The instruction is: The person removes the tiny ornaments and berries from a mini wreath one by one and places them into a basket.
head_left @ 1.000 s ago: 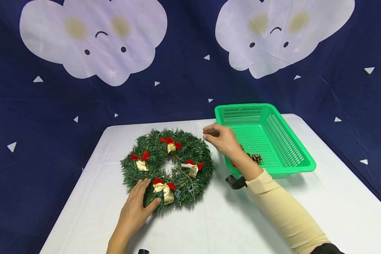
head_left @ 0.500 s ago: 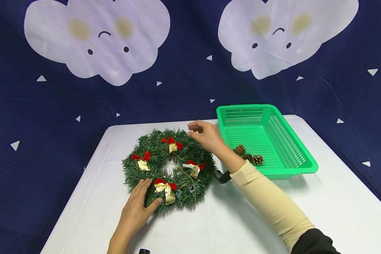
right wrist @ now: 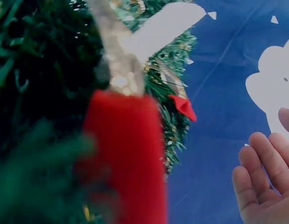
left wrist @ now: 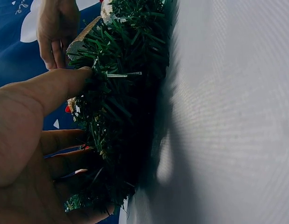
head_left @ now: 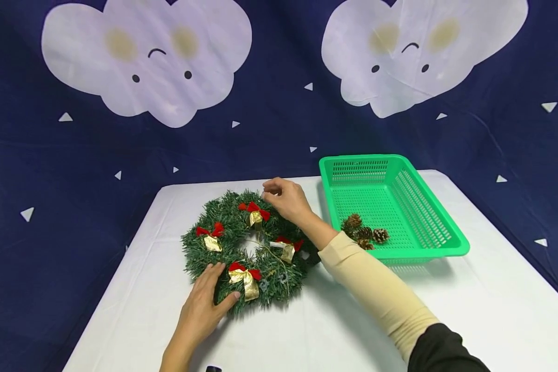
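A green tinsel wreath [head_left: 232,204] lies on the white table, with several red and gold bows around it. My left hand [head_left: 202,305] rests on its near left edge, thumb and fingers spread beside the front bow [head_left: 245,279]; the left wrist view shows its thumb [left wrist: 60,86] and fingers reaching into the tinsel. Above the wreath's far right part is my right hand [head_left: 285,199], beside the back bow [head_left: 256,212]. Its fingers are loosely bent, with a gap to the thumb and nothing visible between them. In the right wrist view a blurred red bow [right wrist: 128,154] fills the foreground.
A green plastic basket [head_left: 420,206] stands at the back right, with several pine cones [head_left: 380,235] in its near left corner. Behind the table hangs a dark blue cloth [head_left: 279,139] with white clouds. My right forearm crosses between wreath and basket.
My right hand has moved left from beside the basket to over the wreath's far right part, uncovering the pine cones. The left hand has stayed on the wreath. The head view has shifted slightly.
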`<state>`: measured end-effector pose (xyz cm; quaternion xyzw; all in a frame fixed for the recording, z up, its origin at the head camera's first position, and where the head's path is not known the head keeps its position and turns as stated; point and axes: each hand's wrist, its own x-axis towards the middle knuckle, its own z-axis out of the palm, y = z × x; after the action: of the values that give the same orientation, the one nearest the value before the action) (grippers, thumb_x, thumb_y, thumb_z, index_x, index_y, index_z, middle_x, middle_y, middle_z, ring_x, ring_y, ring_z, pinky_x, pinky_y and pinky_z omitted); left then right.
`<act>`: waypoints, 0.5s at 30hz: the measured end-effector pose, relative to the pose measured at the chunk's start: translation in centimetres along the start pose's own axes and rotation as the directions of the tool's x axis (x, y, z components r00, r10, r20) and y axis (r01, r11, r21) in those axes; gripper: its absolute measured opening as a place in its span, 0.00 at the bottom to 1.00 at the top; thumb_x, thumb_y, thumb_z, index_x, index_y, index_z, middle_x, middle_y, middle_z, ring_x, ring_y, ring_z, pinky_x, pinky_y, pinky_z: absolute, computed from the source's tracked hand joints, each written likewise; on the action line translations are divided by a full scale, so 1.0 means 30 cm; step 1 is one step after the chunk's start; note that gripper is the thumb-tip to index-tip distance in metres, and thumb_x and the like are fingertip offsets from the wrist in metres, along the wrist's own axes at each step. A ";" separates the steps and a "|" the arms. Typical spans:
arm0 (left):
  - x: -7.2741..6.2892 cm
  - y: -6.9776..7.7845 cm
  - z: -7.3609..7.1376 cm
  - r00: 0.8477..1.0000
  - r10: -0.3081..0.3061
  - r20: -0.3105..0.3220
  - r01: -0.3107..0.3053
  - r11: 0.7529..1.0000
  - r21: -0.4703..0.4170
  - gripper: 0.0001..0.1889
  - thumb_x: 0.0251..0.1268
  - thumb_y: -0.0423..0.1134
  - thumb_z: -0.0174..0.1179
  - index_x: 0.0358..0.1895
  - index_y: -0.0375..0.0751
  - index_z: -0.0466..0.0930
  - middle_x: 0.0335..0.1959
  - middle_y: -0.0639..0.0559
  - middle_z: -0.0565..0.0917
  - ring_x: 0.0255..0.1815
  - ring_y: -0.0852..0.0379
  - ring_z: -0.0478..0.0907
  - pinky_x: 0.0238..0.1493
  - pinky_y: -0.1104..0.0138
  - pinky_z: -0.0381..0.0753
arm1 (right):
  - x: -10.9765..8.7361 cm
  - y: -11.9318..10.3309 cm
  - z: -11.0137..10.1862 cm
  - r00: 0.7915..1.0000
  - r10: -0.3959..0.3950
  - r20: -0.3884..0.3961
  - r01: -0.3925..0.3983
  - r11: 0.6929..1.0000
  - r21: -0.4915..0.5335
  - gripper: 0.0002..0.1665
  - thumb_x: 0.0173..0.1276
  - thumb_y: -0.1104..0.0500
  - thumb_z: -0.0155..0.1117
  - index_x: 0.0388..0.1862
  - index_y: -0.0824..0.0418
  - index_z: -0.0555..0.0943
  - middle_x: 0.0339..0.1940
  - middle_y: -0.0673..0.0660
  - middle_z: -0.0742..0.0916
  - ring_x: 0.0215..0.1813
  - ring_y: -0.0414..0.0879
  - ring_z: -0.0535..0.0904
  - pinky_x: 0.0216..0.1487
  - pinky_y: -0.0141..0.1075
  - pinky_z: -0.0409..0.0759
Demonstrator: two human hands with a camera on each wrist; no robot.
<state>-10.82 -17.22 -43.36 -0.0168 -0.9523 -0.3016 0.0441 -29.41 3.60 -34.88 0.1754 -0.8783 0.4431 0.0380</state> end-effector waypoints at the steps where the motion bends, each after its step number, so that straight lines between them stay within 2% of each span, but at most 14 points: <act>1: -0.001 0.000 0.001 1.000 0.000 0.000 0.000 1.000 0.000 0.41 0.58 0.54 0.63 0.72 0.43 0.58 0.73 0.41 0.61 0.76 0.42 0.52 0.68 0.39 0.58 | 0.003 0.001 0.008 1.000 -0.001 0.005 0.001 1.000 0.000 0.17 0.67 0.51 0.61 0.53 0.52 0.79 0.51 0.52 0.86 0.52 0.48 0.80 0.53 0.43 0.79; 9: 0.001 -0.001 -0.001 1.000 0.010 -0.012 -0.010 1.000 0.005 0.41 0.58 0.53 0.63 0.72 0.43 0.59 0.73 0.42 0.62 0.76 0.42 0.52 0.68 0.40 0.59 | 0.025 0.001 0.057 0.998 -0.020 0.060 0.022 0.999 -0.031 0.19 0.68 0.51 0.60 0.56 0.54 0.78 0.53 0.53 0.85 0.54 0.47 0.80 0.48 0.34 0.79; 11: 0.001 0.000 -0.001 1.000 0.009 -0.013 -0.008 1.000 0.006 0.40 0.57 0.53 0.64 0.72 0.43 0.59 0.73 0.43 0.62 0.76 0.43 0.52 0.68 0.40 0.60 | 0.035 -0.003 0.067 0.998 -0.021 0.067 0.024 0.999 -0.042 0.18 0.68 0.51 0.59 0.56 0.53 0.78 0.53 0.53 0.85 0.54 0.47 0.80 0.48 0.34 0.79; 15: -0.002 0.001 -0.001 1.000 0.001 -0.006 -0.001 1.000 0.006 0.40 0.57 0.53 0.64 0.72 0.43 0.59 0.73 0.44 0.62 0.76 0.43 0.52 0.68 0.40 0.60 | 0.057 -0.016 0.088 0.997 -0.012 0.080 0.017 0.998 -0.066 0.20 0.68 0.51 0.60 0.56 0.54 0.78 0.53 0.52 0.85 0.54 0.48 0.81 0.52 0.41 0.80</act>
<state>-10.75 -17.22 -43.32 -0.0162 -0.9530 -0.2990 0.0470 -30.61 0.78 -35.75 0.1980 -0.8922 0.4057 0.0120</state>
